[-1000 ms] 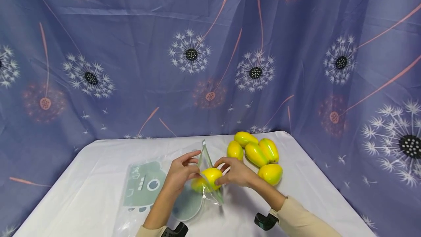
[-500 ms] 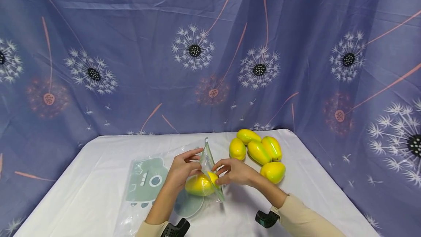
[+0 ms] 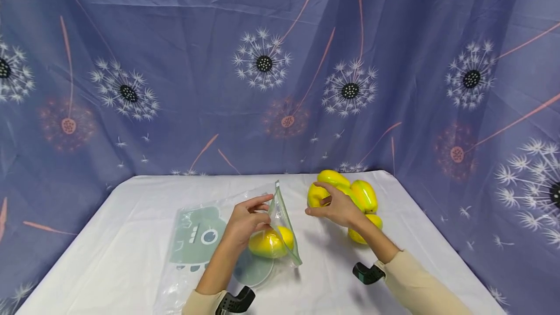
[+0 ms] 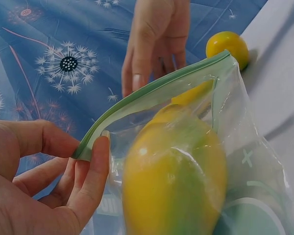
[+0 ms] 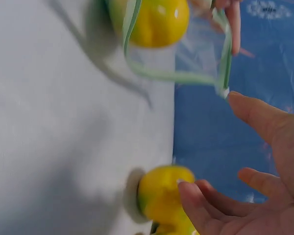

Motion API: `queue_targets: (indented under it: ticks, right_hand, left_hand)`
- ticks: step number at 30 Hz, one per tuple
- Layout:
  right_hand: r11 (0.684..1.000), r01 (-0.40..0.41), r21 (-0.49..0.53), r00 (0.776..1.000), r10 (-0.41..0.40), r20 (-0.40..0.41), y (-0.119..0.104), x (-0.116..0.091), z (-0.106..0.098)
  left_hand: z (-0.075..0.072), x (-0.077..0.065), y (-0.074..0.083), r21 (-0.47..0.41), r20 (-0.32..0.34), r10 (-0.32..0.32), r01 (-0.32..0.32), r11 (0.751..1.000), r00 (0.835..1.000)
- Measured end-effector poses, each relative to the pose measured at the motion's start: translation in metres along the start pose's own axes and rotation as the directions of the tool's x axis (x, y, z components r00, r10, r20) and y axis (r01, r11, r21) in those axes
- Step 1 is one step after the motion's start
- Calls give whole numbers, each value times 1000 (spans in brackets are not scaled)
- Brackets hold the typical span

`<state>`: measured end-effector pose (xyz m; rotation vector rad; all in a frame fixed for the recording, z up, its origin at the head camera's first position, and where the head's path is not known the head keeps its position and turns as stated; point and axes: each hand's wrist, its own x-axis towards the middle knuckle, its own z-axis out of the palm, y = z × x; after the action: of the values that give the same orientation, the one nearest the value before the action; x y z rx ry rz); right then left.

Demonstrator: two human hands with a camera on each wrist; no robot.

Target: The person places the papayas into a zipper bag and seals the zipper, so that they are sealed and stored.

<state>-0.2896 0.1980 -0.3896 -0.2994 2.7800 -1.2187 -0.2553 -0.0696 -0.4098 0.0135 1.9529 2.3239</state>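
A clear zip bag (image 3: 195, 242) with a green monster print lies on the table, its green-edged mouth raised and gaping to the right. My left hand (image 3: 240, 223) pinches the bag's rim between thumb and fingers; in the left wrist view the green zip strip (image 4: 137, 100) runs from that grip. Inside the bag, close to the mouth, rests a shiny yellow-green mango (image 3: 267, 244). My right hand (image 3: 340, 207) holds nothing, thumb and fingers spread apart, and overlaps the group of loose mangoes (image 3: 364, 196) in the head view. It partly hides several of them.
The white-covered table (image 3: 109, 247) meets a blue dandelion-print curtain (image 3: 188, 86) behind and at both sides. A loose mango (image 3: 358, 236) sits nearest the front of the group, partly behind the right wrist.
The mango has slid further left into the bag. My right hand has let go of it and moved right and slightly up to the loose mangoes; the left hand keeps its pinch.
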Motion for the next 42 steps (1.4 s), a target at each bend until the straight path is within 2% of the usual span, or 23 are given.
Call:
queue_targets:
  ticks: [5, 11, 23, 30, 37, 42]
  right_hand:
    - [998, -2, -67, 999, -2, -49, 14, 6, -6]
    - [988, -19, -155, 993, 1, -116, 23, 9, -4]
    - [978, -27, -208, 981, -14, -192, 26, 15, 19]
    - [974, -44, -223, 974, -9, -228, 28, 17, 22]
    - [973, -97, -209, 961, 37, -272, 30, 21, 26]
    - [974, -97, -207, 958, 35, -283, 31, 23, 28]
  left_hand:
    - [-1, 1, 2, -8, 4, -2, 2, 1000, 1000]
    - [-1, 0, 1, -17, 13, 5, -5, 1000, 1000]
    - [-3, -1, -1, -7, 2, 2, -2, 1000, 1000]
    - [1, 1, -1, -14, 2, 4, -4, 1000, 1000]
    - [1, 1, -1, -6, 2, 10, -10, 1000, 1000]
    - [1, 0, 0, -12, 3, 3, -3, 1000, 1000]
